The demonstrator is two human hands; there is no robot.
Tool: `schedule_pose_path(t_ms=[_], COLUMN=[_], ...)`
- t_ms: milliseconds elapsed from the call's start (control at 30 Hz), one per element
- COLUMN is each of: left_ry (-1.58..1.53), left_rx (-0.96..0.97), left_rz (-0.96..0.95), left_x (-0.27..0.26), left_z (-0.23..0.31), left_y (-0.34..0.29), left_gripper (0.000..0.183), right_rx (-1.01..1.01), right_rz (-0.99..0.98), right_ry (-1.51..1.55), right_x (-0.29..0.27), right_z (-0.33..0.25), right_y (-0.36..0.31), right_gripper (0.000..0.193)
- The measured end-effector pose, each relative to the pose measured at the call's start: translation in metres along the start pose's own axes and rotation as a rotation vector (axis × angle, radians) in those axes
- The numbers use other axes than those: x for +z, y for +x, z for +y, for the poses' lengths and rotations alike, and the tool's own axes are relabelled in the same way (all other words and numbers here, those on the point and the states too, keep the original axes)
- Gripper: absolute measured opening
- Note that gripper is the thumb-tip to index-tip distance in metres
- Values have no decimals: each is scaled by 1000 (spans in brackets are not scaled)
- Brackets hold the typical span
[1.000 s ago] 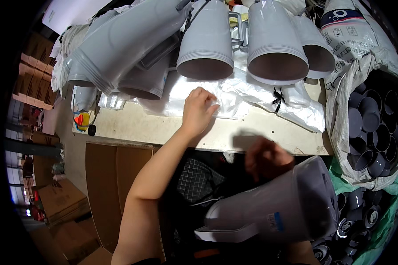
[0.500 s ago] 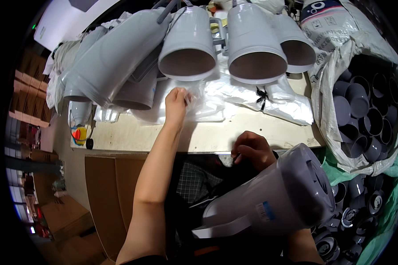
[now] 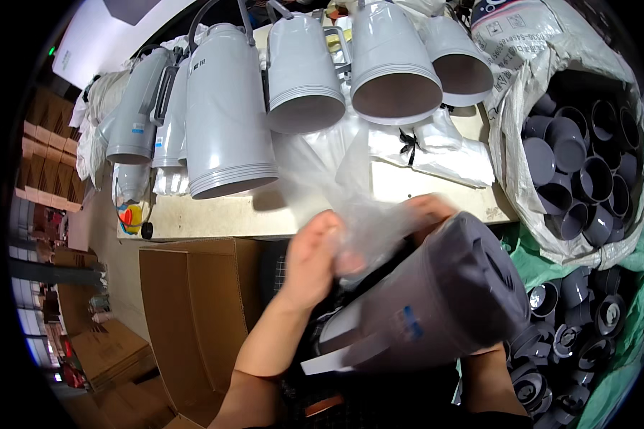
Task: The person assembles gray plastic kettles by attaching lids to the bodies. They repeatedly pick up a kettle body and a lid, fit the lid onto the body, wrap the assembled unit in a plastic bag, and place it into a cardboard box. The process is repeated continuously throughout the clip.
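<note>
I see left hand (image 3: pixel 315 257) clenched on clear plastic bag (image 3: pixel 368 225), fingers blurred. Right hand (image 3: pixel 431 211), also blurred, is at bag's other side, partly behind grey jug (image 3: pixel 436 286); I cannot tell its grip. Bag spans bench's (image 3: pixel 422 186) near edge. Jug lies tilted just off that edge, blue label (image 3: pixel 411 322) showing. Pale jugs (image 3: pixel 229 114) line far side; open carton (image 3: pixel 193 314) below near left corner; white sack (image 3: pixel 511 143) beside right edge.
</note>
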State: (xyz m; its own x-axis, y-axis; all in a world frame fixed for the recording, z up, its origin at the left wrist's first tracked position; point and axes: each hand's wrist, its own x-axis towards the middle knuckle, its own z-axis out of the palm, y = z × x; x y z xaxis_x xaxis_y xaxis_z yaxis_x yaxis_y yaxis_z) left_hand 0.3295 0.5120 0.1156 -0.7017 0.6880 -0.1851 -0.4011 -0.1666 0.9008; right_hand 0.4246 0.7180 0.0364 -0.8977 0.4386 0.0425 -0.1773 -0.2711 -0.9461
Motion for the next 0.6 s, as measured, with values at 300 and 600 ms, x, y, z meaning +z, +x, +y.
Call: schedule_pose_path(t_ms=[300,600], left_ry=[275,1275], left_rx=[101,900], left_rz=[-467,-240], left_x=[29,-96], left_z=[16,-29], left_y=[32,-186], left_gripper=[9,10], right_rx=[-178,-88], right_rz=[750,224], right_ry=[307,-475], right_x=[-88,7], right_z=[-37,60], right_y=[-90,-219], right_gripper=[40,44])
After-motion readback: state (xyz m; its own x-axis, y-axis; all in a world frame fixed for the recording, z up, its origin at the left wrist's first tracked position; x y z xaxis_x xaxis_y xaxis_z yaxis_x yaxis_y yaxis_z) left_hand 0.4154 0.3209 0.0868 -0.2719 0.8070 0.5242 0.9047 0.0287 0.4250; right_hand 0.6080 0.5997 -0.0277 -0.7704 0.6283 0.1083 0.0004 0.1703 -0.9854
